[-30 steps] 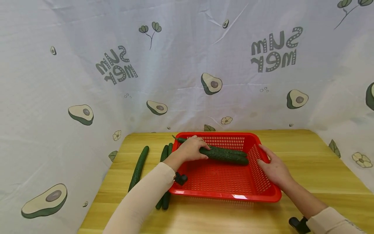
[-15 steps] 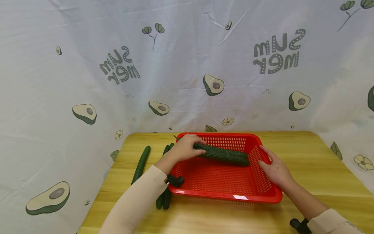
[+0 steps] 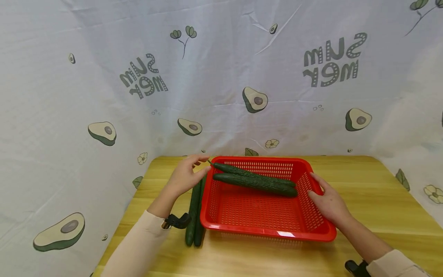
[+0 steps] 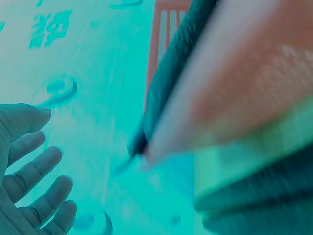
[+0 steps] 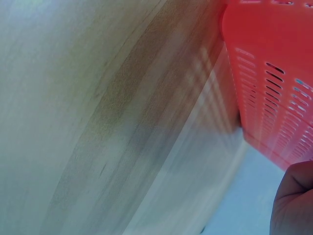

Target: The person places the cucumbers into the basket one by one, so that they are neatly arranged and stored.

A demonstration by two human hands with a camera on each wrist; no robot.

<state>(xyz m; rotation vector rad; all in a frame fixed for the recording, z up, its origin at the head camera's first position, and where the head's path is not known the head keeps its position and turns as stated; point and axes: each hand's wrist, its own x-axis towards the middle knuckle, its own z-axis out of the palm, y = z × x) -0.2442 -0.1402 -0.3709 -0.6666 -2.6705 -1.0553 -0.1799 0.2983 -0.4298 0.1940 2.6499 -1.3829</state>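
My left hand (image 3: pixel 187 175) is beyond the left rim of the red plastic basket (image 3: pixel 263 232), fingers loosely bent and holding nothing. In the left wrist view those fingers (image 4: pixel 41 161) are spread, apart from a blurred cucumber (image 4: pixel 171 73). Two dark green cucumbers lie lengthwise near the basket's back wall; the front one (image 3: pixel 256 183) partly covers the rear one (image 3: pixel 238 170), whose stem pokes past the left rim. My right hand (image 3: pixel 328 202) grips the basket's right rim, thumb inside. Only part of that hand (image 5: pixel 296 200) shows in the right wrist view, by the slotted wall (image 5: pixel 274 98).
Two more cucumbers (image 3: pixel 194 215) lie side by side on the wooden table (image 3: pixel 256 259), close along the basket's left side and partly behind my left hand. A white cloth (image 3: pixel 214 77) printed with avocados hangs behind the table and at its sides.
My left hand has let go of the front cucumber in the basket and moved left, out past the rim. The lone cucumber at far left is now hidden behind my left arm.
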